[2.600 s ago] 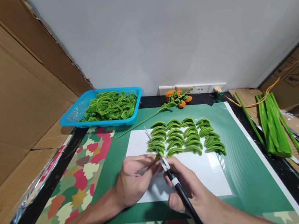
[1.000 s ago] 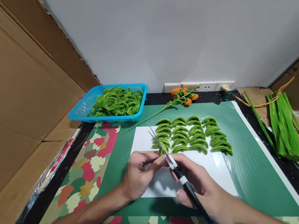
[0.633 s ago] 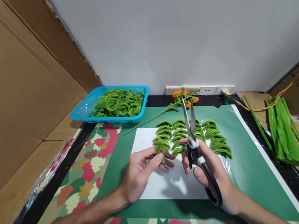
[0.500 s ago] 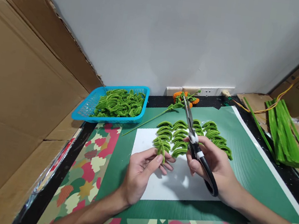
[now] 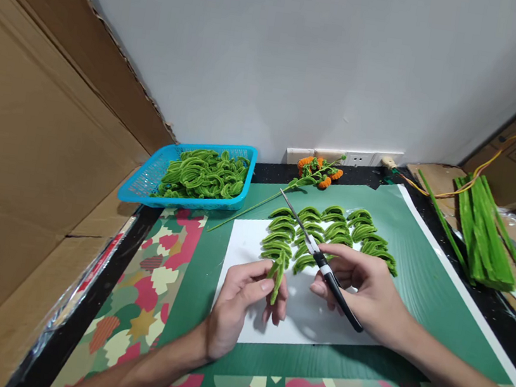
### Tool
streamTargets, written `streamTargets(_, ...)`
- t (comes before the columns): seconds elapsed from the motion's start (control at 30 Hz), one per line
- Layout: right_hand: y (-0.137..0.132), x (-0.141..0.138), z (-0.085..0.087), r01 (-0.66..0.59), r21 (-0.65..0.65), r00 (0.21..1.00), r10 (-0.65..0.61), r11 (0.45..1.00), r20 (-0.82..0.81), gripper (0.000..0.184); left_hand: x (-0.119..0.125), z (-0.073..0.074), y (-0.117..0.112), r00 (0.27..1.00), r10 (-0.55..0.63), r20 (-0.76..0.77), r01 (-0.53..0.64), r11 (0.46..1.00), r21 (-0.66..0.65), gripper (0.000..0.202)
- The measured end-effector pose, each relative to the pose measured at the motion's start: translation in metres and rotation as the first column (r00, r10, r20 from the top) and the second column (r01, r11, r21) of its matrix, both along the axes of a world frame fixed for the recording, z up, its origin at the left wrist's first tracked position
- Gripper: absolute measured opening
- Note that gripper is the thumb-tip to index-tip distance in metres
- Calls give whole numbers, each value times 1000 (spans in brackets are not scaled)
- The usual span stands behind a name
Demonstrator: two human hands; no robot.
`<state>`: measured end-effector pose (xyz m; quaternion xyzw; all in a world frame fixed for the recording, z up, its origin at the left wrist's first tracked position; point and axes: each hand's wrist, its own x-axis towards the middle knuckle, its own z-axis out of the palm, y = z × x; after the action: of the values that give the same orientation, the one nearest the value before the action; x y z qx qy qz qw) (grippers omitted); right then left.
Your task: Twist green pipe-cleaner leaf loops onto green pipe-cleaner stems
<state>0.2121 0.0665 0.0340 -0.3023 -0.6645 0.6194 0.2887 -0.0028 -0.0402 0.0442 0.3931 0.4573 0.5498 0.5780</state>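
My left hand (image 5: 243,300) pinches a fuzzy green pipe-cleaner leaf (image 5: 278,280) between thumb and fingers, over a white sheet of paper (image 5: 300,334). In my right hand (image 5: 364,292) are black-handled scissors (image 5: 324,267), their blades pointing up and left, above and apart from the leaf. Just beyond both hands, several columns of curved green pipe-cleaner leaves (image 5: 339,230) lie on the white paper and the green mat (image 5: 426,294).
A blue plastic basket (image 5: 126,193) full of green leaves stands at the back left. Behind the columns lies a stem with orange flowers (image 5: 309,172). Green pipe cleaners (image 5: 486,245) lie bundled at the right, near a yellow cable (image 5: 488,162). Cardboard (image 5: 46,125) walls the left side.
The scissors have swung their tips leftward and down, nearer the leaf, and are turned more edge-on. The leaf in my left hand has tilted and sits slightly lower.
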Motion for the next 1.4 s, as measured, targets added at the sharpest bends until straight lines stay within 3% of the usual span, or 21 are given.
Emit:
streamTargets(0.07, 1, 1, 2, -12, 12, 1000, 12, 1000, 26, 64, -1, 1, 0, 999, -28, 24, 28, 1000, 8, 34)
streamTargets(0.17, 5, 4, 4, -7, 169, 995, -9, 986, 96, 62, -1, 0, 0, 999, -39, -11, 39, 999, -9, 39)
streamTargets(0.33, 9, 9, 4, -79, 477, 979, -23, 876, 203, 41, 2, -5, -3, 957, -95, -276, 101, 995, 8, 50)
streamTargets(0.4, 8, 11, 2, -108, 592, 972, -40, 799, 232, 37, 2, -3, -4, 914, -136, -383, 172, 983, 62, 47)
streamTargets(0.47, 7, 12, -2, -133, 715, 960, -91, 686, 266, 40, 2, -1, -5, 842, -129, -524, 247, 955, 162, 39)
streamTargets(0.57, 6, 14, -9, -207, 829, 931, -156, 520, 330, 44, 4, 0, -6, 707, -48, -705, 395, 855, 337, 13)
streamTargets(0.6, 6, 14, -11, -241, 845, 922, -160, 478, 354, 45, 5, -1, -8, 680, -24, -733, 433, 820, 375, 12)
streamTargets(0.7, 7, 12, -15, -335, 868, 904, -135, 368, 406, 45, 10, -2, -12, 664, 45, -746, 466, 756, 460, 48)
streamTargets(0.77, 8, 10, -14, -380, 866, 900, -88, 324, 428, 44, 12, -3, -15, 651, 100, -752, 470, 724, 504, 62)
streamTargets(0.87, 7, 9, -10, -421, 848, 893, -14, 321, 449, 42, 13, -3, -16, 624, 129, -771, 517, 672, 531, 76)
streamTargets(0.97, 4, 9, -4, -473, 797, 873, 81, 375, 480, 47, 13, -5, -16, 596, 70, -800, 590, 638, 495, 87)
streamTargets(1.07, 2, 10, -1, -504, 754, 857, 138, 420, 496, 43, 14, -9, -16, 551, 36, -834, 630, 637, 444, 93)
streamTargets(1.13, 2, 10, -1, -498, 763, 863, 143, 412, 486, 39, 14, -10, -17, 546, 19, -838, 633, 645, 427, 95)
streamTargets(1.3, 3, 11, -1, -449, 817, 890, 100, 361, 444, 38, 13, -7, -18, 651, -23, -758, 588, 647, 485, 103)
streamTargets(1.4, 1, 10, -2, -432, 802, 896, 95, 414, 433, 35, 13, -5, -19, 724, -25, -689, 524, 671, 525, 100)
